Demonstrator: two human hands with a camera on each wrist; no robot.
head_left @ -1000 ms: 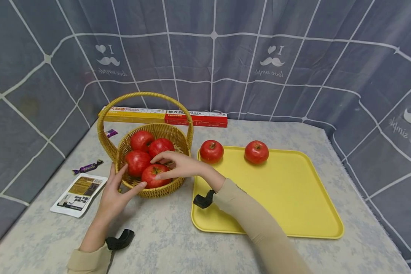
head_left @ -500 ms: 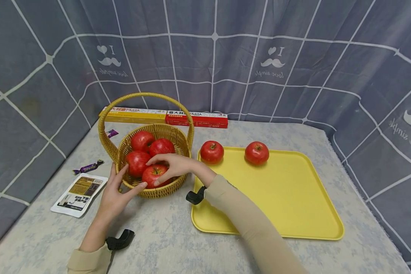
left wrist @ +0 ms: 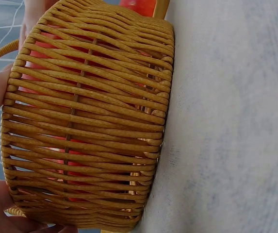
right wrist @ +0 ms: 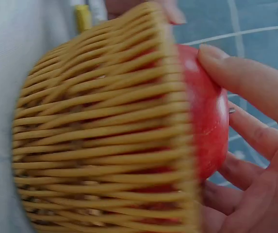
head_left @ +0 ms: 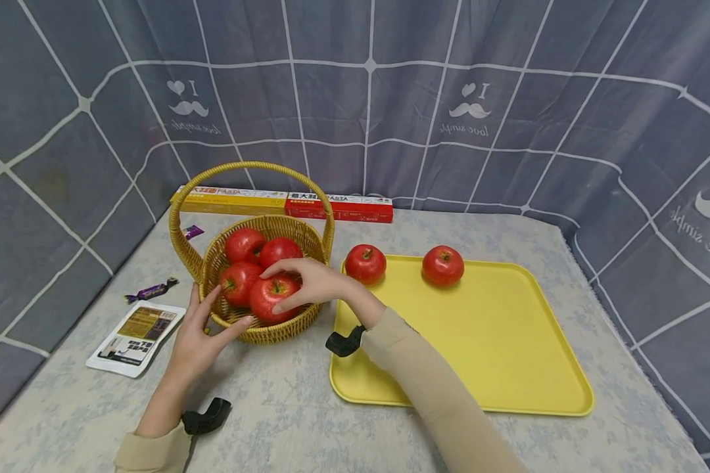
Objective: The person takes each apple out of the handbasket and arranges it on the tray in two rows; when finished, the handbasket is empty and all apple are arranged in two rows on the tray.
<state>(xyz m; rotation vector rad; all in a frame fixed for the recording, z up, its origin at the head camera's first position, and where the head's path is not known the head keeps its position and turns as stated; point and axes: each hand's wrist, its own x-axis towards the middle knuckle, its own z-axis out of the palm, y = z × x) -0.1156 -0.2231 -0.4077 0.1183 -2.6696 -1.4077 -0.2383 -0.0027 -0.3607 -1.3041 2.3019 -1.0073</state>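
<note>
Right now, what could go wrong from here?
The right grip holds the near apple, crowded by other apples; lifting it might set those rolling.

The left grip holds the rim of the basket; if that loosened, the basket could shift or tip.

One apple sits at a corner of the tray; a sleeve might knock it off.

Basket left of tray

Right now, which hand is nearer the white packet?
Left. The left hand is just right of the white packet, at the basket; the right hand is farther right, gripping an apple.
</note>
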